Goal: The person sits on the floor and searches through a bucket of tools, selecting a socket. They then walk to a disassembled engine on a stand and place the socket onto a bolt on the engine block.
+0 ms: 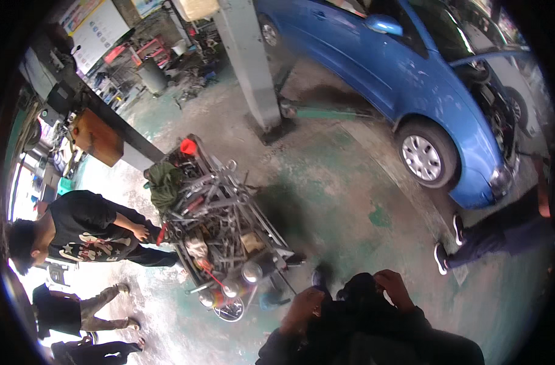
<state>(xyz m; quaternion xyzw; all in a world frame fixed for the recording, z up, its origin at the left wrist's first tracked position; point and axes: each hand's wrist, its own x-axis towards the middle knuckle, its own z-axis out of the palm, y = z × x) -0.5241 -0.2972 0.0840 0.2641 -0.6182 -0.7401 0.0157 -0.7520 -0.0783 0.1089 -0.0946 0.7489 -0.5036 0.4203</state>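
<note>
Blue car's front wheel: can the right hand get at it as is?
Probably not: a stretch of floor separates the right hand from the front wheel. Nothing visible blocks the way, but stepping closer looks necessary.

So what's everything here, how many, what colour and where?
Cars: two, blue and whitish, upper right.
Posts: two, greyish, upper middle and left.
Box: one, orange-brown, upper left.
Board: one, whitish, top left.
Tool cart: one, greyish, left of centre.
Tools: many, silvery, on the cart.
Cloth: one, green, cart's far left.
Other people: at least four, dark clothes, left and right.
Unclear item: one, black, between the hands.
Left hand: one, bare, lower middle.
Right hand: one, bare, beside it.
</note>
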